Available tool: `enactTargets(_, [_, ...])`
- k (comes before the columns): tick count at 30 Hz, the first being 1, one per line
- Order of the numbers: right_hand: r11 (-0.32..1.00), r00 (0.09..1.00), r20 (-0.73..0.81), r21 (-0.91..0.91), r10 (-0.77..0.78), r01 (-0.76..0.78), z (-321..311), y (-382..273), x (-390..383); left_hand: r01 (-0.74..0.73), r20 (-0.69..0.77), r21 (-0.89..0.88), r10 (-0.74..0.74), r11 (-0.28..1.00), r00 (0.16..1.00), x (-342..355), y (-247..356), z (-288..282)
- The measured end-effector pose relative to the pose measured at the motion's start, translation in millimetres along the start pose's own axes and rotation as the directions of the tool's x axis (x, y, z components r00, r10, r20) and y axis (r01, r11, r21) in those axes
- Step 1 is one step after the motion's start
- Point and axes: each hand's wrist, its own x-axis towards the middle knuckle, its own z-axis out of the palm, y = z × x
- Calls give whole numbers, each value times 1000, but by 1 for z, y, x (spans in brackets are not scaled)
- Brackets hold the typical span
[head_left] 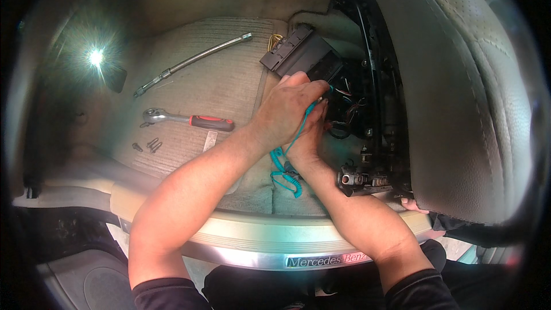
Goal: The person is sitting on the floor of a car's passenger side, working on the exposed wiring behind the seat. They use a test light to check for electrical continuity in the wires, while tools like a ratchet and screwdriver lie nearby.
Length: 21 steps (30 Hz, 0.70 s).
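Note:
Both my hands meet beside a dark control module (307, 51) on the car floor. My left hand (295, 100) is closed, its fingers pinching a small teal-ended piece (331, 89) on a thin teal cord (300, 128). The cord's coiled part (293, 186) hangs below my wrists and rests on the carpet. My right hand (313, 132) lies under the left, its fingers curled near loose wires (349, 103); what they hold is hidden. Yellow wires (275, 40) show at the module's far left edge.
On the ribbed mat (235, 80) lie a long extension bar (192, 63), a ratchet (188, 120) with a red-black handle and several bolts (154, 145). The seat (465, 92) and its metal rail (367, 51) stand at right. A bright lamp (96, 57) shines at left. The door sill (270, 241) runs in front.

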Motion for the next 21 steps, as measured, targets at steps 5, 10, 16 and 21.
enactTargets(5, [996, 1000, -4, -78, -31, 30, 2, 4, -1, 49, 9, 5, -49, 999, 999, -2, -1, 0])
enactTargets(10, [999, 999, 27, -51, -19, 20, -1, 2, 1, 53, 14, 17, -53, 998, 998, -1, 0, 0])
enactTargets(16, [1000, 998, -62, 1, 0, 0, 3, 3, 0, 7, -10, 19, -7, 1000, 1000, 1, 3, 1])
enactTargets(21, [997, 999, 26, 68, 21, -22, 0, 5, 1, 18, 0, 25, -18, 1000, 1000, 0, 2, 0])
